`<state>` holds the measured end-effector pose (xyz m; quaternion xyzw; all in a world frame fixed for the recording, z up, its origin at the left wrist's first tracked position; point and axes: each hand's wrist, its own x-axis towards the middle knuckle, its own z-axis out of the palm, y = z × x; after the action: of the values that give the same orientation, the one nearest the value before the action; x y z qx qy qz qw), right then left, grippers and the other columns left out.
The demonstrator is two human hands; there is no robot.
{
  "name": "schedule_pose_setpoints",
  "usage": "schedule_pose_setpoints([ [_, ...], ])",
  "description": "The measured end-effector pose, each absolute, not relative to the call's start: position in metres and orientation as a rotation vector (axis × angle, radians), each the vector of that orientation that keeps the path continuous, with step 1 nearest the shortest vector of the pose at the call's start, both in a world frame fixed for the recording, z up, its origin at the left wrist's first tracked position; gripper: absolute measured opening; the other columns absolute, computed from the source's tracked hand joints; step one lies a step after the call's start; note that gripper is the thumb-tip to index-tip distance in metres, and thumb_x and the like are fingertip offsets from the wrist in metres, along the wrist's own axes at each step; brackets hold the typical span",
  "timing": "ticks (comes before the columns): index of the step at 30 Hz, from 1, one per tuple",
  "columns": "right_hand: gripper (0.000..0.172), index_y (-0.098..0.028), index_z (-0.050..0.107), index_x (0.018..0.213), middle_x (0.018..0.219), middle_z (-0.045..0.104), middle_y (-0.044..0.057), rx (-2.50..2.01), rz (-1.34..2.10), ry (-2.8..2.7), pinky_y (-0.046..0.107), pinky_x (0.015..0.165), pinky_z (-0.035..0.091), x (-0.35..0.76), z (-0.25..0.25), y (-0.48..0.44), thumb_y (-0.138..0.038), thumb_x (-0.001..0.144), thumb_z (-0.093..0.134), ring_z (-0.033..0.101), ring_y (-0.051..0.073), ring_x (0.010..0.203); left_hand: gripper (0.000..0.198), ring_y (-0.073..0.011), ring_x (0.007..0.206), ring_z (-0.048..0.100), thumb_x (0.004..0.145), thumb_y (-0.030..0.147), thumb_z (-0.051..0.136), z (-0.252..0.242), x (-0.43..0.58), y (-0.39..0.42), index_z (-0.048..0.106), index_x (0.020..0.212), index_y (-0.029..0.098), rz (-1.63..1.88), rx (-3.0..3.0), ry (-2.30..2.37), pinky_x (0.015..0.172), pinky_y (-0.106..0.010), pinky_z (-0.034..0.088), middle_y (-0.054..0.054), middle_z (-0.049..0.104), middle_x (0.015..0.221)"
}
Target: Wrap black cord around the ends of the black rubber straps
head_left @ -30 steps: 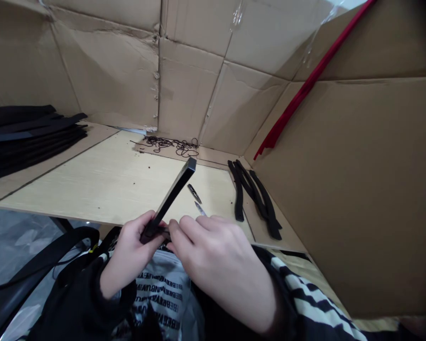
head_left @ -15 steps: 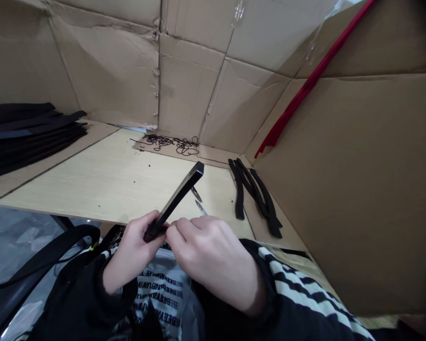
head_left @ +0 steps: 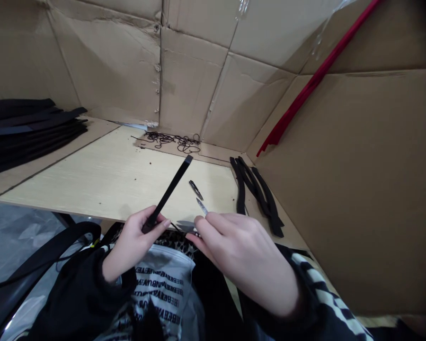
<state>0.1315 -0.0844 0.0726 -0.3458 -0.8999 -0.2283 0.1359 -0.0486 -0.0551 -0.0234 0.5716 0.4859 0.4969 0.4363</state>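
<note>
Left hand (head_left: 133, 239): grip closed on the lower end of a black foam strip.
Black foam strip (head_left: 169, 192): tilted up toward the far side, above the counter's near edge.
Right hand (head_left: 243, 253): grip half curled, just beside the left hand; whether it holds the blade, cannot tell.
Silver blade (head_left: 185, 226): between the hands, at the right fingertips.
Small snips (head_left: 196, 189): on the counter, near the right hand.
Counter (head_left: 102, 189): pale wood grain, walled by cardboard sheets (head_left: 341, 189).
Black strips: stacked pile (head_left: 28, 128) far left; loose group (head_left: 259, 199) right.
Dark cord tangle (head_left: 172, 140): far edge.
</note>
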Motion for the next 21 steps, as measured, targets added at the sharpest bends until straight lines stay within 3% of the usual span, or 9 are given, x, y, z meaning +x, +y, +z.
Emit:
schedule_pose_setpoints([
  [10, 0.017, -0.018, 0.051, 0.065, 0.058, 0.052, -0.002, -0.969, -0.642, -2.622, 0.030, 0.047, 0.030, 0.117, 0.068, -0.084, -0.014, 0.078, 0.061, 0.051, 0.015, 0.048, 0.010, -0.0145, 0.061, 0.058, 0.065, 0.024, 0.065, -0.012, -0.043, -0.065, 0.057, 0.065, 0.018, 1.237, 1.353, 1.154, 0.057, -0.023, 0.049, 0.000, 0.061, 0.062],
  [21, 0.020, -0.017, 0.051, 0.062, 0.057, 0.052, 0.001, -0.904, -0.670, -2.673, 0.030, 0.044, 0.030, 0.105, 0.063, -0.082, -0.009, 0.081, 0.052, 0.050, 0.016, 0.047, 0.002, -0.0112, 0.058, 0.045, 0.068, 0.017, 0.053, -0.017, -0.045, -0.065, 0.053, 0.067, 0.017, 1.121, 1.536, 1.162, 0.053, -0.022, 0.038, 0.004, 0.050, 0.060],
])
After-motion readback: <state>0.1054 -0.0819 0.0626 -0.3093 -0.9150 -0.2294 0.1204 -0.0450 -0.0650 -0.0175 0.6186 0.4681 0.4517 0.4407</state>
